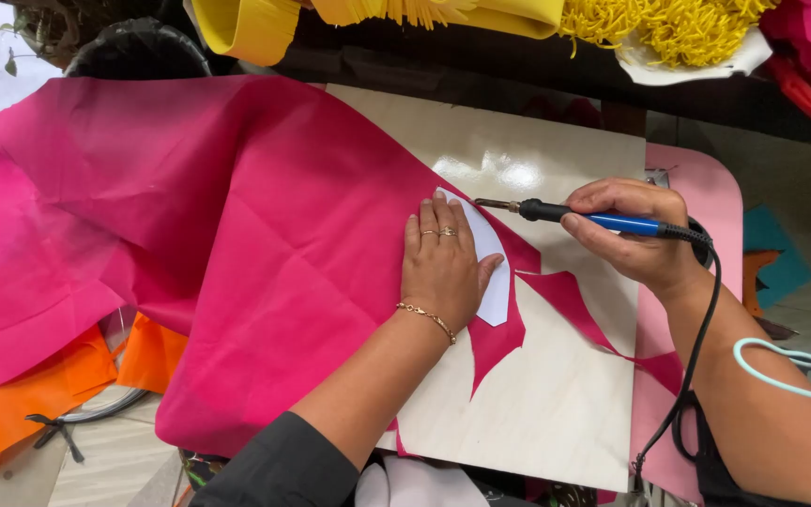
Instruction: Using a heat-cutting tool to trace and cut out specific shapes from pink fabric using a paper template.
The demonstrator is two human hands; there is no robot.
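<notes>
My left hand lies flat, fingers together, pressing a white curved paper template onto a large magenta fabric sheet. My right hand grips a blue-handled hot cutting tool, with its metal tip just past the template's upper edge, near the fabric's cut border. A black cord runs from the tool down along my right forearm. Both the fabric and the template rest on a pale wooden board. A thin cut strip of magenta fabric trails to the right across the board.
Orange fabric lies under the magenta sheet at the lower left. A pink table shows to the right of the board. Yellow fringed material and yellow fabric sit along the back. A pale green cable crosses my right arm.
</notes>
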